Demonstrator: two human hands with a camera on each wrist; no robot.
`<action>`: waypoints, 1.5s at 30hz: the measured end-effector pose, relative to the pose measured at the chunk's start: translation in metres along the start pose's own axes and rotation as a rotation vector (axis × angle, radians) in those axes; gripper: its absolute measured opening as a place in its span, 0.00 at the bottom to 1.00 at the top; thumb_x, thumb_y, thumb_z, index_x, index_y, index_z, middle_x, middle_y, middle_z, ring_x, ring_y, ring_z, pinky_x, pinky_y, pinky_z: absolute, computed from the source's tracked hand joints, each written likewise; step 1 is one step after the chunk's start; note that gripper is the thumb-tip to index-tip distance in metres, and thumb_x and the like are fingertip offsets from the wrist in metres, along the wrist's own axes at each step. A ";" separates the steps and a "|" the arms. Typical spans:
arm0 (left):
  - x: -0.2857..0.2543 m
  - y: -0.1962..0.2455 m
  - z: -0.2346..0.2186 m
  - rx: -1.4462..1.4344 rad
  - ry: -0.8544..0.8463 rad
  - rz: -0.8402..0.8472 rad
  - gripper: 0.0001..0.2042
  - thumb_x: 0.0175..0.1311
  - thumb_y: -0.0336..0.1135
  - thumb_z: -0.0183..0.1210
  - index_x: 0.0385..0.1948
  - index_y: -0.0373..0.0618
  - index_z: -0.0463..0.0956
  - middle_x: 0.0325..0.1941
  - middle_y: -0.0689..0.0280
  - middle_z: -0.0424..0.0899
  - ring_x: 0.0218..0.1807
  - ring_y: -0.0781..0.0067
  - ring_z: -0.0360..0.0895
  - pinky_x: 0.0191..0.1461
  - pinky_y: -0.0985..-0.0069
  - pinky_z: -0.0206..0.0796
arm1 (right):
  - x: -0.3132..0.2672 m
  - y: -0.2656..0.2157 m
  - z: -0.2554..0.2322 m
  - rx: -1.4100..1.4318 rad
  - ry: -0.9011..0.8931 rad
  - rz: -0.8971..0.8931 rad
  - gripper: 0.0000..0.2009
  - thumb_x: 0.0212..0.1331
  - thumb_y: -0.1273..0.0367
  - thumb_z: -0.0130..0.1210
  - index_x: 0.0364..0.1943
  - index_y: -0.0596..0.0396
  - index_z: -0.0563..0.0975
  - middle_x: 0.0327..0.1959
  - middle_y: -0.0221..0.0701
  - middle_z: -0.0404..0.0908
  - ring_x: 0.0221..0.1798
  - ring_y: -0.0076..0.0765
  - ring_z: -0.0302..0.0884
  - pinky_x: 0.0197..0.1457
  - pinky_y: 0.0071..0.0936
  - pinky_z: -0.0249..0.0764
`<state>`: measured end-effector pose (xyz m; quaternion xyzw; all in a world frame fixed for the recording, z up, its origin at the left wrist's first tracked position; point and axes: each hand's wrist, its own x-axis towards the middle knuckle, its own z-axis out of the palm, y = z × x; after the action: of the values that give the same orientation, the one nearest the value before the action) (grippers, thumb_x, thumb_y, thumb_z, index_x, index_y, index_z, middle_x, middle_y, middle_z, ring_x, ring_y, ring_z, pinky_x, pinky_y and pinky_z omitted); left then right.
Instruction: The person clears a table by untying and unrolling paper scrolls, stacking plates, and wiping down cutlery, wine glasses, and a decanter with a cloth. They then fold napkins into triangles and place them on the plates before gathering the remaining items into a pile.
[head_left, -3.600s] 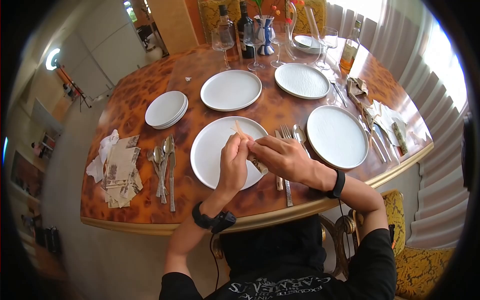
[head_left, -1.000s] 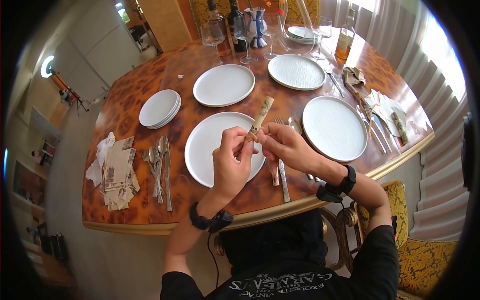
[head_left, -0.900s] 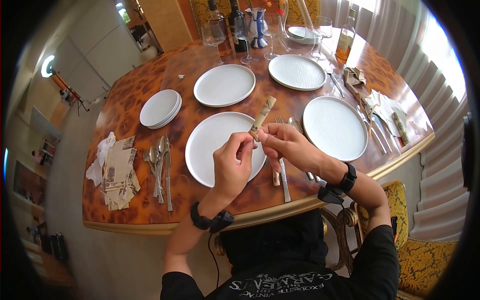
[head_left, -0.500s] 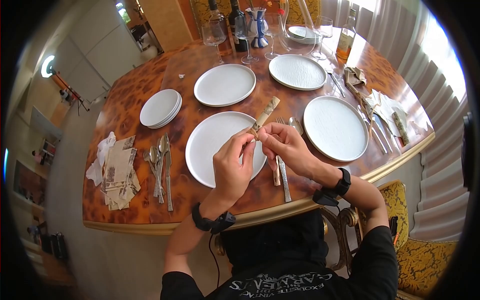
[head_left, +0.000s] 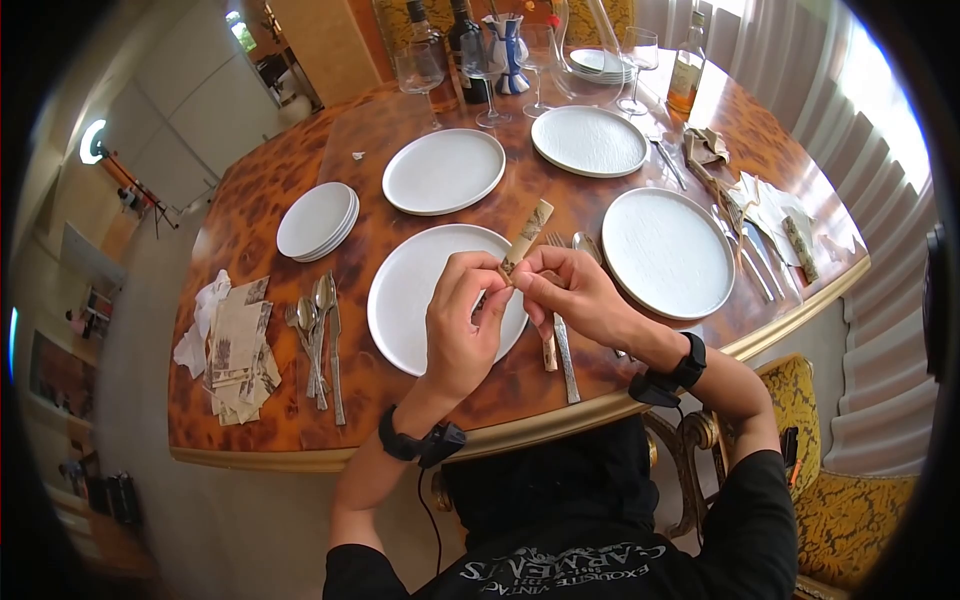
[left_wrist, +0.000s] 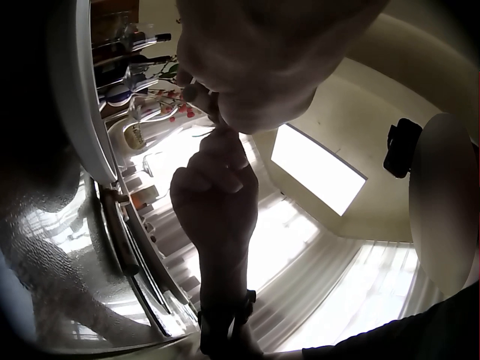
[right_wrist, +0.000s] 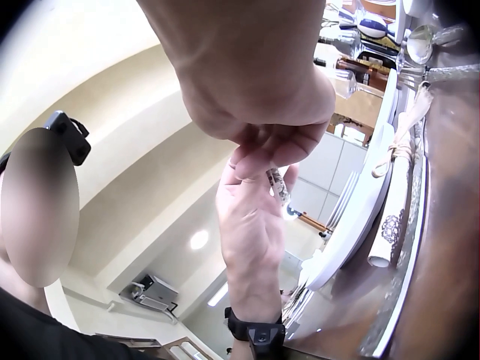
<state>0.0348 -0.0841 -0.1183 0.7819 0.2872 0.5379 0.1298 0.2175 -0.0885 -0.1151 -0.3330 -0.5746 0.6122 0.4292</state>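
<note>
Over the near white plate, both hands meet at a rolled paper scroll with dark print, which slants up and away from the fingers. My left hand pinches its lower end between thumb and fingertips. My right hand pinches at the same end, where a small tan strip shows. In the right wrist view, part of the printed roll shows past the fingers of the right hand. Another scroll, tied with a tan strand, lies beside the plate. Fingers hide most of the held end.
Left of the plate lie spoons, a fork and a knife, then a stack of printed papers. Small stacked plates and more large plates stand around. Stemmed glasses and bottles are at the back. At right lies another roll.
Since the oldest frame, the scroll has turned from pointing down toward the right to pointing up and away. Over the last second the fingers shift slightly at its lower end.
</note>
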 end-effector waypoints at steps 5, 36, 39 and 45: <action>-0.002 -0.004 0.001 -0.142 -0.100 -0.113 0.04 0.66 0.25 0.56 0.34 0.38 0.70 0.41 0.57 0.74 0.39 0.61 0.74 0.44 0.70 0.67 | -0.003 0.004 -0.003 -0.004 0.002 0.012 0.10 0.72 0.64 0.50 0.41 0.57 0.72 0.25 0.26 0.78 0.26 0.18 0.76 0.31 0.16 0.72; -0.013 -0.019 0.001 -0.459 -0.344 -0.499 0.07 0.75 0.35 0.49 0.43 0.42 0.67 0.48 0.67 0.73 0.48 0.74 0.71 0.58 0.71 0.65 | -0.004 0.006 -0.025 -0.653 0.165 -0.320 0.09 0.69 0.68 0.50 0.38 0.62 0.72 0.29 0.38 0.79 0.31 0.36 0.77 0.37 0.29 0.73; -0.010 -0.024 0.002 -0.454 -0.285 -0.379 0.09 0.75 0.36 0.50 0.47 0.41 0.67 0.55 0.63 0.74 0.57 0.72 0.71 0.65 0.70 0.61 | -0.006 -0.002 -0.028 -0.550 0.174 -0.276 0.10 0.70 0.67 0.51 0.38 0.61 0.72 0.30 0.31 0.74 0.34 0.26 0.70 0.40 0.24 0.70; 0.002 -0.017 -0.008 -0.632 -0.032 -0.482 0.12 0.74 0.39 0.51 0.49 0.41 0.70 0.54 0.62 0.76 0.58 0.72 0.72 0.64 0.70 0.62 | -0.014 -0.051 -0.075 -0.508 0.110 0.023 0.15 0.73 0.58 0.47 0.45 0.57 0.75 0.48 0.31 0.81 0.50 0.21 0.77 0.53 0.24 0.75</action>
<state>0.0226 -0.0704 -0.1220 0.6219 0.2808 0.5416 0.4911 0.2981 -0.0716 -0.0748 -0.4694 -0.6817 0.4341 0.3556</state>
